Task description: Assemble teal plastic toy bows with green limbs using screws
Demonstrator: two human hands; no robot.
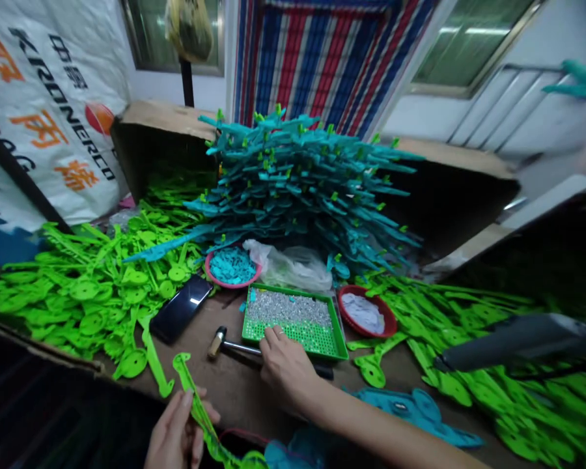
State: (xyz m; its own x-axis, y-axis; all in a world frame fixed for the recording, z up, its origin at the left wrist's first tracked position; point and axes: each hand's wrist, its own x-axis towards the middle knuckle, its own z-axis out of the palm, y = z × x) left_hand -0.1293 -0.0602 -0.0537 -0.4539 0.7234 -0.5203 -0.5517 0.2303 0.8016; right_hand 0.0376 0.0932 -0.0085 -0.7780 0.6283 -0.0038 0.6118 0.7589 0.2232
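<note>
My left hand [178, 426] is closed around a long bright green plastic part [194, 397] with a hooked tip and a rounded end, low in the view. My right hand [283, 365] reaches over the front edge of a green perforated tray [342, 345]. Its fingers are bent together, and their tips are hidden, so I cannot see what they pinch. Small silvery metal pieces [293, 309] cover the far half of the tray. A hammer [218, 343] lies under the right hand, its shaft partly covered by it.
Green parts heap up at left [88, 293] and right [517, 391]. Behind the tray rises a tall teal pile [297, 176]. A pink bowl [233, 284], a red bowl [390, 322], a phone [181, 309], a plastic bag [293, 264] and a grey power tool [512, 342] surround it.
</note>
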